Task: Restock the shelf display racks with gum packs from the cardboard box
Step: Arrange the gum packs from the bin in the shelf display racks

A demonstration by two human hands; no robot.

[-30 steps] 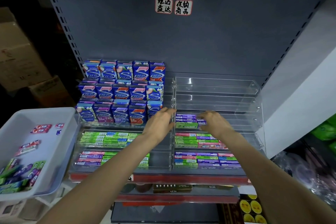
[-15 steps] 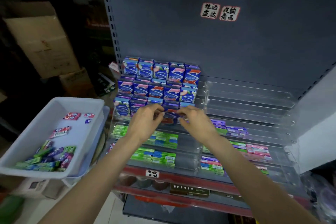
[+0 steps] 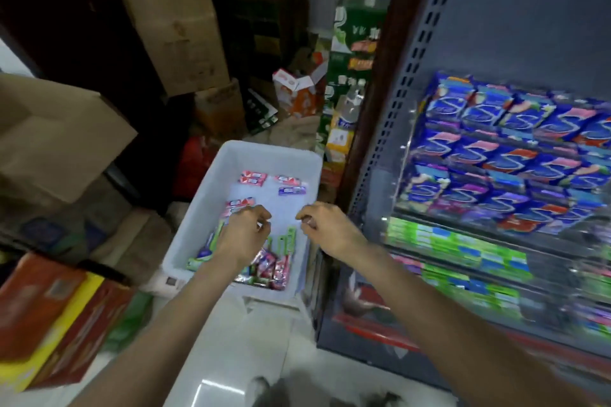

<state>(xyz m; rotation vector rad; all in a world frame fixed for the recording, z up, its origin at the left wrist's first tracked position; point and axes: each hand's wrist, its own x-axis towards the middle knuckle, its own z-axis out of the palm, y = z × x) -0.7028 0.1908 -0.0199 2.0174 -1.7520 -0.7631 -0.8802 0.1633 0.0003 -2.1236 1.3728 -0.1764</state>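
Note:
A white plastic bin (image 3: 211, 195) stands on the floor left of the shelf. Loose gum packs lie in it: red ones (image 3: 253, 178) and a purple one (image 3: 291, 190) at the far end, a mixed heap (image 3: 271, 269) at the near end. My left hand (image 3: 243, 236) hovers over the heap with bent, parted fingers and holds nothing. My right hand (image 3: 327, 230) hangs above the bin's right rim, fingers curled in, nothing visible in it. On the right, the clear display rack holds blue gum boxes (image 3: 502, 155) above rows of green packs (image 3: 456, 241).
Cardboard boxes are stacked at the back left (image 3: 175, 26) and left (image 3: 56, 135). A red and yellow carton (image 3: 56, 317) lies at the lower left. The grey perforated shelf upright (image 3: 396, 102) rises just right of the bin. Mixed goods clutter the floor behind the bin.
My view has swung left from the rack to the bin. Both hands have left the blue boxes on the rack and now hang over the bin.

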